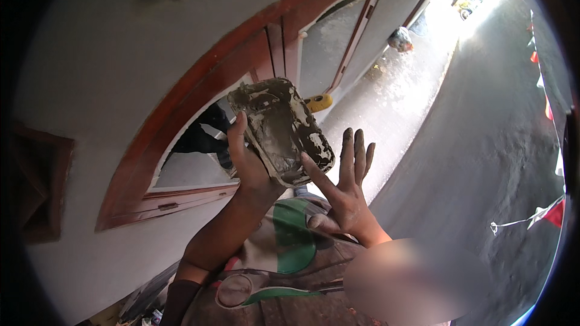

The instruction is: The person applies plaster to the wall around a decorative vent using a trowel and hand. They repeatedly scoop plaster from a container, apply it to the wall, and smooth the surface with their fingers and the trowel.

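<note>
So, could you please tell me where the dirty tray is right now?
In the head view, the dirty tray sits mid-frame, held up by the left hand, with the right hand touching its lower edge, before the arched wooden window frame.

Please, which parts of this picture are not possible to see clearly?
Head view only:
- Left hand: its fingers are hidden behind the smeared tray it holds.
- Tray: the paste covers its surface, so its material is unclear.
- Right hand: whether its forefinger touches the tray cannot be told.
- Lower right: a blurred patch hides what lies there.
- Window: dark inside.
</note>
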Demonstrator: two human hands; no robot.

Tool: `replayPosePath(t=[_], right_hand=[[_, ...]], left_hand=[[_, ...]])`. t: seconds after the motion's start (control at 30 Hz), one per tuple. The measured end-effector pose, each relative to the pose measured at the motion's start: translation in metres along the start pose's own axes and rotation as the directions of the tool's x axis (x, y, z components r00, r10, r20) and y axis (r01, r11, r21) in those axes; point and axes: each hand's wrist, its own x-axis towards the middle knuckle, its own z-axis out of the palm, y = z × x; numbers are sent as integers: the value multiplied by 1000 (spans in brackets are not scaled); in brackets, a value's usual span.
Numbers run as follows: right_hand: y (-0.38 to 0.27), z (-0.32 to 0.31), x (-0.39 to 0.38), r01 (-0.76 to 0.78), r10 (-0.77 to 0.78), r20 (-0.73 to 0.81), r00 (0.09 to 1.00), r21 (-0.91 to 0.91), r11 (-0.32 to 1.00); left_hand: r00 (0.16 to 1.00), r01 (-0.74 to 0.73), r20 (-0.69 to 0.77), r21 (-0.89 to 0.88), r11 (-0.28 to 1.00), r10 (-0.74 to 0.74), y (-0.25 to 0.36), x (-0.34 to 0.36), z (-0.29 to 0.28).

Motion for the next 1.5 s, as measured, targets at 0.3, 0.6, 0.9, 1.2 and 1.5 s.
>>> replayPosePath(t=[0.3,0.6,0.9,1.2,1.5], right_hand=[[-2,-15,-20,73,-70,-99,993,22,997],[29,-44,17,235,-113,-406,907,265,935],[52,-37,74,-229,276,-2,961,553,801],[87,-36,78,-341,351,96,931,568,749],[71,-102,66,-289,308,75,948,607,741]], left_hand=[[994,-41,99,-64,997,47,-2,9,6],[970,-34,235,-92,995,55,0,9,-27],[995,-43,94,-18,999,44,-9,-13,-68],[985,0,175,-75,997,14,2,-18,-103],[995,-96,17,225,970,94,10,-8,-78]])
